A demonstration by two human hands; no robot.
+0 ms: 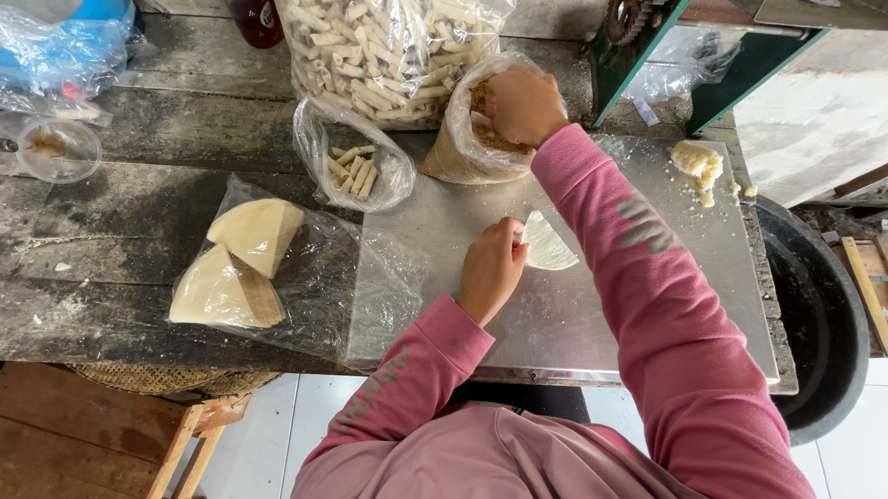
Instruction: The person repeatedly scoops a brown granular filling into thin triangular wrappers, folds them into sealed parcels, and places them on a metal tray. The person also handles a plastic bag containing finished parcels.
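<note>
The left hand point(491, 269) rests on the steel sheet point(599, 314), its curled fingers pinching the edge of a thin white wrapper point(546, 245) that lies flat just beside it. The right hand point(524, 103) is sunk into the mouth of a plastic bag of brown crumbly filling point(459, 147), closed around what seems to be a pinch of it, though the fingertips are hidden. Left of the sheet, folded wrappers point(242, 262) lie on clear plastic, near a small bag of finished rolls point(353, 168) and a large bag of rolls point(387, 36).
</note>
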